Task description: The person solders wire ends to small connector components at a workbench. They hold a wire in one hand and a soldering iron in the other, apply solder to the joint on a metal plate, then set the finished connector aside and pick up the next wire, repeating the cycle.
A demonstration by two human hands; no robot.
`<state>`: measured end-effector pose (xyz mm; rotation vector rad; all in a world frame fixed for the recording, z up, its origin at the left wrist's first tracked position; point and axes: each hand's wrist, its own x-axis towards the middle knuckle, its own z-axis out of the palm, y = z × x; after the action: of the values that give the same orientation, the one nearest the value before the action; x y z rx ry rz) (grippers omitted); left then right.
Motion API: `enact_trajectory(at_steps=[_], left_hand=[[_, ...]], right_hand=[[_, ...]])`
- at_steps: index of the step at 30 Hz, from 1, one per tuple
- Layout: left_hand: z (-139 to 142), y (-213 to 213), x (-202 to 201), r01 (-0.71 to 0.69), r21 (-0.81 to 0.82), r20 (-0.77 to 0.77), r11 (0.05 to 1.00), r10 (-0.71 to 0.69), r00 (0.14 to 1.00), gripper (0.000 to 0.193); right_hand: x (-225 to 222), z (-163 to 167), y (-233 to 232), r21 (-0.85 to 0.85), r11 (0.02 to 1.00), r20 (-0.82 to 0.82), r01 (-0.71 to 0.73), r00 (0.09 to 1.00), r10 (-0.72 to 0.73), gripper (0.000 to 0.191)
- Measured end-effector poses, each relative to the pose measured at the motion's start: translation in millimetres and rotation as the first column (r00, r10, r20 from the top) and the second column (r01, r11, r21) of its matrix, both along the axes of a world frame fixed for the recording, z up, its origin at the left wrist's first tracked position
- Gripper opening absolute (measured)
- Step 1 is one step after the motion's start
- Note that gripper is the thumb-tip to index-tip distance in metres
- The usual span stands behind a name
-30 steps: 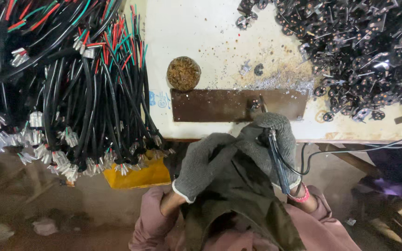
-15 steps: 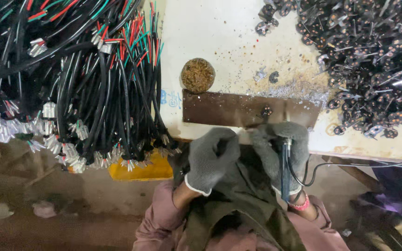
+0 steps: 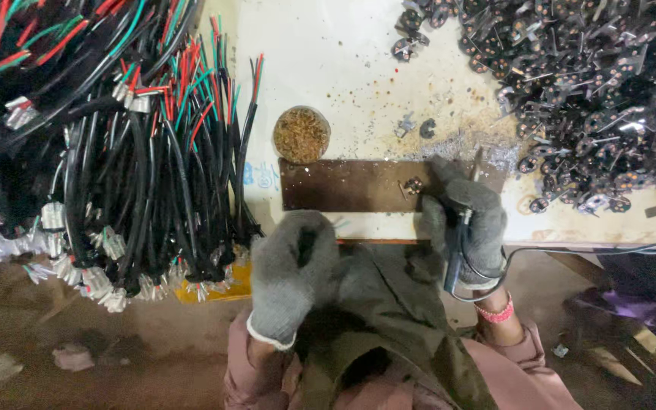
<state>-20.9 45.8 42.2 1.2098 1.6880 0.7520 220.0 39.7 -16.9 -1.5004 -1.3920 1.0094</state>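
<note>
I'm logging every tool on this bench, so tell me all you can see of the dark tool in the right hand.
The dark tool is a slim, pen-like rod, black and seemingly plastic-bodied, held nearly upright in the right hand, whose grey knit glove wraps its upper part. Its lower end sticks out below the fist, where a thin cable leaves it, loops, and runs off to the right along the bench edge. Its tip is hidden by the glove, near a small metal part lying on the brown plate.
</note>
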Motion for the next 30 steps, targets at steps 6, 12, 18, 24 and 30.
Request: enact_trajectory(at_steps=[6,12,18,24,30], left_hand=[[-53.4,-0.8,27.0,0.201,0.024,0.091,0.979,-0.203,0.975,0.017],[-65.2,3.5,39.1,0.331,0.14,-0.113,0.933,-0.317,0.942,0.014],[-63.3,12.0,43.2,0.398,0.165,-0.204,0.903,-0.363,0.909,0.011],[-68.4,7.5,43.4,0.401,0.21,-0.203,0.891,-0.362,0.91,0.015],[-63.1,10.1,43.0,0.387,0.214,-0.173,0.897,-0.355,0.919,0.02]], right_hand=[[-12.2,-3.7,2.1,0.265,0.935,0.397,-0.237,0.91,0.118,0.049],[14.0,-12.5,-28.3,0.083,0.996,0.097,-0.037,0.995,0.029,0.036],[37.6,-39.4,-60.8,0.157,0.971,0.388,-0.179,0.916,0.106,0.025],[26.7,-46.0,-59.6,0.236,0.964,0.347,-0.122,0.937,0.033,0.026],[30.7,-28.1,-49.1,0.084,0.963,0.301,-0.257,0.928,0.221,0.027]])
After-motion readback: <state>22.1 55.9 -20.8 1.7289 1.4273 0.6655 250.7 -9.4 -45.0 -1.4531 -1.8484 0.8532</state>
